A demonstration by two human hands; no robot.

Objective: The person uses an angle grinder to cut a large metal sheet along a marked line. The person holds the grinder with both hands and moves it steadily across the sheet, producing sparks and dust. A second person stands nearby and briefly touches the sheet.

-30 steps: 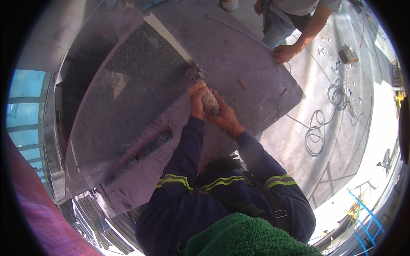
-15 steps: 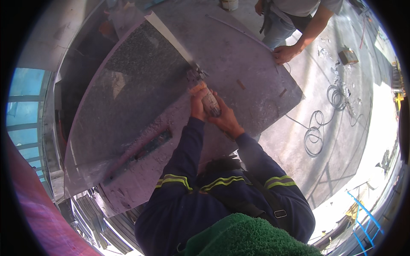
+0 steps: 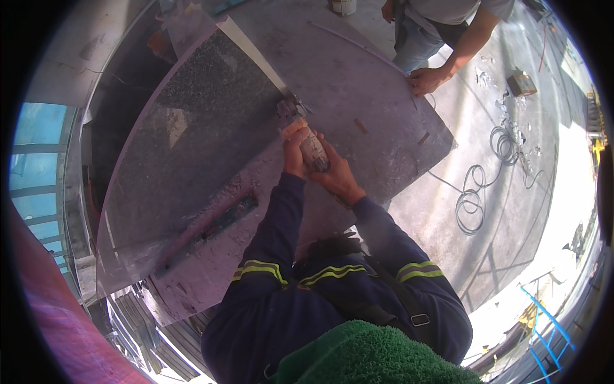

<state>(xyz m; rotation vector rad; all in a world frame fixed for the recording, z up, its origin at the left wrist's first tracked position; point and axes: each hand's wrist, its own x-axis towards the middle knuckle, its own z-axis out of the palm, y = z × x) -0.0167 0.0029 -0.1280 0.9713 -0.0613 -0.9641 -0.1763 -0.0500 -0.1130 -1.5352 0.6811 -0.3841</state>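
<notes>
My left hand (image 3: 294,153) is wrapped round the orange neck of a dusty, worn power tool (image 3: 311,148), like an angle grinder. My right hand (image 3: 342,179) grips its rear body. The tool's head (image 3: 291,110) is at the lower end of a long pale strip (image 3: 251,52), beside a large transparent curved sheet (image 3: 147,179). Both lie over a pinkish-grey dusty board (image 3: 377,147), where a long red-and-dark bar (image 3: 230,214) shows lower left. Whether the head touches the strip is too small to tell.
A co-worker's hand (image 3: 425,82) holds the board's upper right edge. On the floor (image 3: 486,269) to the right lie coiled cables (image 3: 470,214), scraps and a small box (image 3: 521,83). A bucket (image 3: 343,6) stands at the top. Blue framing (image 3: 553,333) is at the lower right.
My hands and the tool have shifted very slightly to the left over the last second. The co-worker's hand stays at the board's edge.
</notes>
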